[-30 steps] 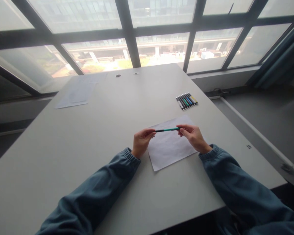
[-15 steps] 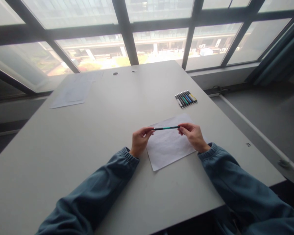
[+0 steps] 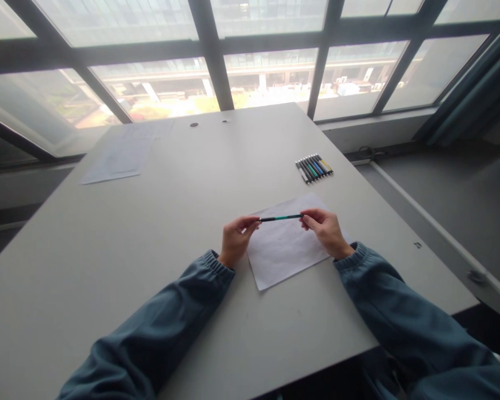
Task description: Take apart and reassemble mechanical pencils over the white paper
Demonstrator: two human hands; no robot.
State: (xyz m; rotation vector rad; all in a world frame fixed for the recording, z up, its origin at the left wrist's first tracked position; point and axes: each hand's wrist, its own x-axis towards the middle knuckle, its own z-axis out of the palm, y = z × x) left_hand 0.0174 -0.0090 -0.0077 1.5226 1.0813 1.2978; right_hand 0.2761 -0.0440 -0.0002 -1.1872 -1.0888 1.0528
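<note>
Both hands, left hand [image 3: 236, 240] and right hand [image 3: 325, 230], pinch opposite ends of a green pen [image 3: 280, 218], holding it level just above the sheet of paper [image 3: 285, 250] on the table [image 3: 150, 233].

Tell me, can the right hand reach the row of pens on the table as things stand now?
Probably yes: the row of pens lies beyond the right hand with only bare table between, though that hand holds a green pen.

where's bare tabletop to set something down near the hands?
Bare table left of the left hand, up to the far paper stack. Also bare: the strip between the white sheet and the pen row. Crowded: the sheet, where both hands, right hand included, hold a green pen.
</note>
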